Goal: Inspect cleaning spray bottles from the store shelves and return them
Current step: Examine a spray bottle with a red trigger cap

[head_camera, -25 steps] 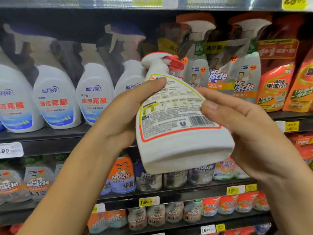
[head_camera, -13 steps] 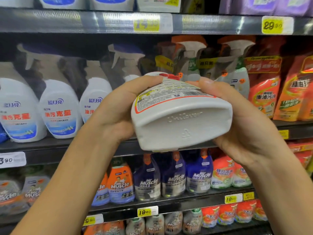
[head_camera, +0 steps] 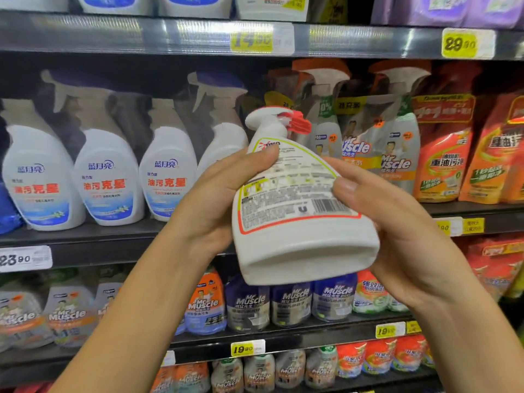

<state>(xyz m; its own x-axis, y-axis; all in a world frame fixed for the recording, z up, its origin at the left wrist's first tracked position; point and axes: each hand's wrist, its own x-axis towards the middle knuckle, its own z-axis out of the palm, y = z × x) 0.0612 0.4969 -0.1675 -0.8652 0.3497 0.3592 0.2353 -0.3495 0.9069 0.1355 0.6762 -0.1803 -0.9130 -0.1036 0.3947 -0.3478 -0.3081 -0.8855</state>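
A white spray bottle (head_camera: 297, 242) with a red and white trigger head is held in front of the shelves, tilted, its back label and barcode facing me. My left hand (head_camera: 215, 199) grips its left side, thumb lying across the top of the label. On the other side my right hand (head_camera: 397, 222) holds the bottle, thumb pressed beside the barcode. The bottle's front face is hidden.
Behind the bottle, a dark shelf (head_camera: 93, 248) carries white spray bottles (head_camera: 109, 177) at left, Mr Muscle sprays (head_camera: 397, 143) and orange refill pouches (head_camera: 442, 154) at right. Lower shelves hold several more Mr Muscle bottles (head_camera: 249, 304). Yellow price tags (head_camera: 459, 42) line the shelf edges.
The bottle was tipped with its base toward me half a second ago; it has swung back up so the back label faces me again. Both hands kept their hold.
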